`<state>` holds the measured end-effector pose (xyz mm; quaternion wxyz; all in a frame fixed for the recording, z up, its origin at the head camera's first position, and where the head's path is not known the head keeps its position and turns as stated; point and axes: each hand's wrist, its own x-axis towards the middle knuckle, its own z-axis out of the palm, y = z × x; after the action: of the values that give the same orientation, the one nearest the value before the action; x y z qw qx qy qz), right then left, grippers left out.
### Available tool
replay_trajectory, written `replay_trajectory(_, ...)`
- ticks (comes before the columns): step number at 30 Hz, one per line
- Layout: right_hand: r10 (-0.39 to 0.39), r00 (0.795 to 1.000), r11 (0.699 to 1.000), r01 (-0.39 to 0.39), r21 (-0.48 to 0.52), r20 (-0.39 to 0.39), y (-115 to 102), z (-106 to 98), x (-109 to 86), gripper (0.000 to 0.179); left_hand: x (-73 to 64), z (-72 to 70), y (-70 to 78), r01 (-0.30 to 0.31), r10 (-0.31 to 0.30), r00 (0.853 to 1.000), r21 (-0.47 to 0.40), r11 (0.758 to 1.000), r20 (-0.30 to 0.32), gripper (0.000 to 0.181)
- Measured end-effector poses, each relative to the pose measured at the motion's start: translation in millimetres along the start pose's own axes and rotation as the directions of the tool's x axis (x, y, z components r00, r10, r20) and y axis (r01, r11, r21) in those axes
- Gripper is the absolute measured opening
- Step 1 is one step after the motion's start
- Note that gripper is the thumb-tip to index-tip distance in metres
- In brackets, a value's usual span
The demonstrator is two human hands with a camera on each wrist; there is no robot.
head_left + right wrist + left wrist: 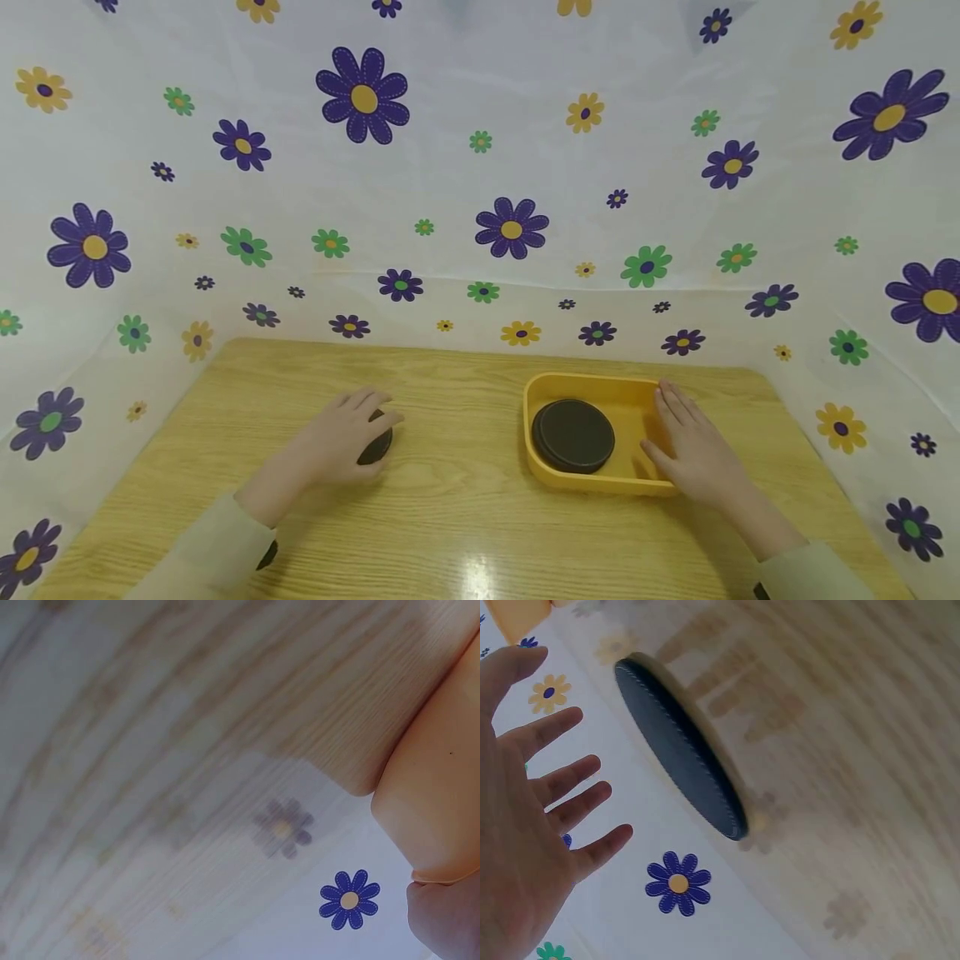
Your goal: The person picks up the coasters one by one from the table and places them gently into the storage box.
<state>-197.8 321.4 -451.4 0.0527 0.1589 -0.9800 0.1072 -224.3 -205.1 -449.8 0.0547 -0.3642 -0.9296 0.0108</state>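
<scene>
In the head view my left hand (337,439) hovers over a black round coaster (377,448) on the table, partly covering it. The left wrist view shows this coaster (679,746) lying flat with a stitched edge, the hand's fingers (551,735) spread and apart from it. My right hand (697,450) rests on the right rim of a yellow-orange tray (600,482), fingers stretched along it and thumb over the inside. Stacked black coasters (576,433) lie in the tray's left part. In the right wrist view the tray's outer wall (439,765) shows, with no fingers around it.
A wood-grain table (450,521) lies under everything. White cloth (450,183) printed with purple, yellow and green flowers rises behind it and on both sides. The tray's right part shows bare floor (636,417) beside the coasters.
</scene>
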Motion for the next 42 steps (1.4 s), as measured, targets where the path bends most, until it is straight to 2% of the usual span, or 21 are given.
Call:
replay_trajectory(9,-0.007,1.0,1.0,0.007,-0.004,-0.005,0.1,0.7,0.1,0.082,-12.3,13.2,-8.4,0.089,-0.084,0.994,-0.085,0.992,0.069,0.074)
replay_trajectory(16,-0.007,1.0,1.0,0.007,-0.002,-0.006,-0.6,0.2,0.8,0.082,-17.7,18.7,-12.2,0.158,-0.137,0.982,-0.168,0.973,0.128,0.082)
replay_trajectory(22,-0.013,1.0,1.0,0.013,-0.009,-0.011,0.2,1.7,1.0,0.082,-16.8,19.6,-13.3,0.16,-0.137,0.982,-0.179,0.971,0.133,0.082)
replay_trajectory(35,-0.021,1.0,1.0,0.021,-0.017,-0.014,3.1,3.3,-0.3,0.081,-12.7,18.6,-15.8,0.142,-0.126,0.987,-0.176,0.974,0.099,0.079)
replay_trajectory(42,-0.008,1.0,1.0,0.008,0.014,-0.005,0.2,1.4,-0.7,0.082,-12.3,21.3,-18.8,0.139,-0.126,0.989,-0.178,0.974,0.083,0.08)
